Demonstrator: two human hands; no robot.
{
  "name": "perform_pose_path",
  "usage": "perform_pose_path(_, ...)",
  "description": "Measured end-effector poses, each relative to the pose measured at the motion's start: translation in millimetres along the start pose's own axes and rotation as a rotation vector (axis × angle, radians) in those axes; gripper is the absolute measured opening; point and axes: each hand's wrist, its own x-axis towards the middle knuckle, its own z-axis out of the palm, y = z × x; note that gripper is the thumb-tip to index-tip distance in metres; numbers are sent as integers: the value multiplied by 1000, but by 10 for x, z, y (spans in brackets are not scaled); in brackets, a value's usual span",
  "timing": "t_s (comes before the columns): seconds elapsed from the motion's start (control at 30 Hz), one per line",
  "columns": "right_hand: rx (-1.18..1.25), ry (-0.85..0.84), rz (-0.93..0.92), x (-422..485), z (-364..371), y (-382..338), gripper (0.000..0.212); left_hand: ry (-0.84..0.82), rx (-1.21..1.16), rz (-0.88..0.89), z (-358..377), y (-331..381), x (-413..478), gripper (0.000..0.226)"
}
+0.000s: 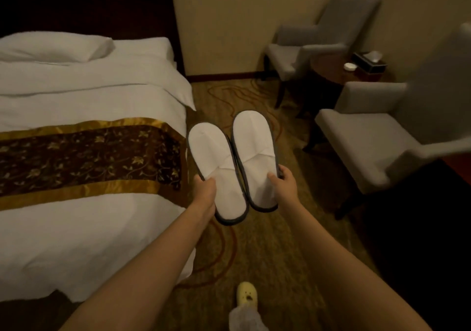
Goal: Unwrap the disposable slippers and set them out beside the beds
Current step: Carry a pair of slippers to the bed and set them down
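— Down low, what is that yellow shoe point(246, 295)?

— Maybe the person's foot. Look up: the left hand point(204, 187) grips one slipper point(218, 170), the right hand point(283, 180) grips the other slipper point(255, 159).

— Where do they point?

— Toes point away, over the carpet point(267, 241), with the bed point(89, 152) just left.

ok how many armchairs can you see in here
2. One armchair stands by the far wall; the other armchair is nearer, on the right. A small round table sits between them. Others may be out of view.
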Motion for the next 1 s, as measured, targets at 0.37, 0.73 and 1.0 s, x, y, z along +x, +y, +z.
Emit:
perform_pose_path(0.37, -182, -279, -7, 1847, 930, -502, 43, 206, -129, -128, 357, 415, 1584, 45)
perform_pose_path(0.73, -311, -456, -12, 3403, 2189, -1007, 43, 369, -229, -145, 404, 922, 3299, 46)
perform_pose_path(1.0, -410, -605, -74, 4279, 2772, -1318, 39, 479, -314, -166, 614, 1170, 4067, 49)
